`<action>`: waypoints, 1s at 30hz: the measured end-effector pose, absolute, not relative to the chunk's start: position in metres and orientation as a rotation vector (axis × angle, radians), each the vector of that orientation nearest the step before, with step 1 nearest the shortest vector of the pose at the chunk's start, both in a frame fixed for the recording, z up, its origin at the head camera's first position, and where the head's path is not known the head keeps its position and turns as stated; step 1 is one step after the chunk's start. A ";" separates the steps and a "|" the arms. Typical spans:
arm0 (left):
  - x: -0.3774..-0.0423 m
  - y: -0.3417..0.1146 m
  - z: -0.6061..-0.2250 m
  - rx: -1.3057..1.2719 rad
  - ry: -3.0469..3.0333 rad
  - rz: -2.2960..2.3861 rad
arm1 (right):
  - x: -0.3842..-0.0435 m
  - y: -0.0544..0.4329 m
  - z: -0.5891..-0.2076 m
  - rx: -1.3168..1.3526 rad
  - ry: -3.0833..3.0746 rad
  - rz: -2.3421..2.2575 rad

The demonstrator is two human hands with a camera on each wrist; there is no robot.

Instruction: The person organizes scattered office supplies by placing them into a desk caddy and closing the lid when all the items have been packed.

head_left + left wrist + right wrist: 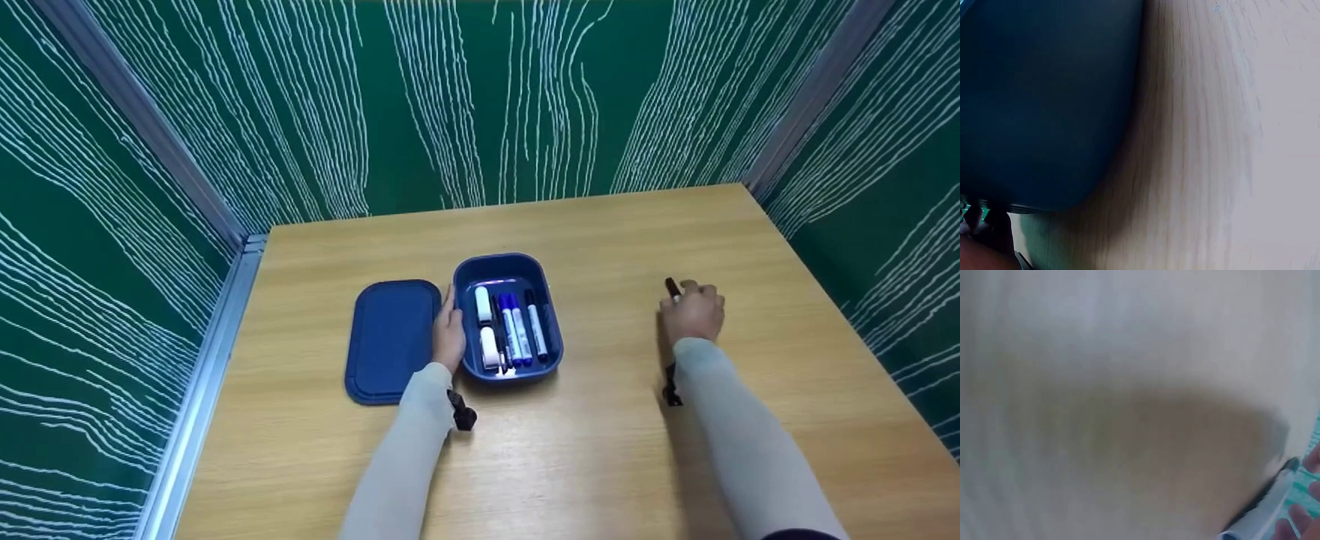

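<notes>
My left hand [448, 336] lies along the left wall of an open blue box [504, 270], its fingers stretched out against the side. The box wall [1044, 101] fills much of the left wrist view, with fingers [979, 253] at its lower corner. Inside lie two blue-capped markers [514, 330], a black-capped marker [536, 326], a slim dark pen [498, 330] and two white rounded pieces [483, 304]. Well to the right, my right hand [696, 311] holds a white marker [1266, 506] with a dark cap [671, 286], above the table.
The matching blue lid [394, 341] lies flat on the wooden table [600, 435], left of the box and close beside my left hand. Green panels with white lines [480, 97] and metal frame posts [142, 105] enclose the table's back and sides.
</notes>
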State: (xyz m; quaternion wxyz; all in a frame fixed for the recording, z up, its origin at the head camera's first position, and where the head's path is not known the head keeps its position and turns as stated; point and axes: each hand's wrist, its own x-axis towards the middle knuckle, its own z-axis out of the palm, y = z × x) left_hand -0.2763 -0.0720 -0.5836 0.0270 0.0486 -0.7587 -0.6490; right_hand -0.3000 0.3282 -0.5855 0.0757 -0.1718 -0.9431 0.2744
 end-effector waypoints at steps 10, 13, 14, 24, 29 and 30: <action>-0.275 -0.073 -0.582 0.154 -2.347 -2.025 | -0.294 0.333 -0.592 -0.605 -2.863 0.874; -0.276 -0.073 -0.583 0.149 -2.348 -2.022 | -0.296 0.333 -0.594 -0.613 -2.850 0.927; -0.276 -0.073 -0.583 0.146 -2.348 -2.022 | -0.297 0.333 -0.594 -0.622 -2.839 0.955; -0.275 -0.073 -0.583 0.149 -2.350 -2.029 | -0.300 0.325 -0.599 -0.638 -2.719 1.128; -0.275 -0.073 -0.583 0.145 -2.349 -2.042 | -0.300 0.321 -0.598 -0.618 -2.698 1.159; -0.275 -0.073 -0.583 0.146 -2.348 -2.043 | -0.300 0.320 -0.596 -0.614 -2.696 1.165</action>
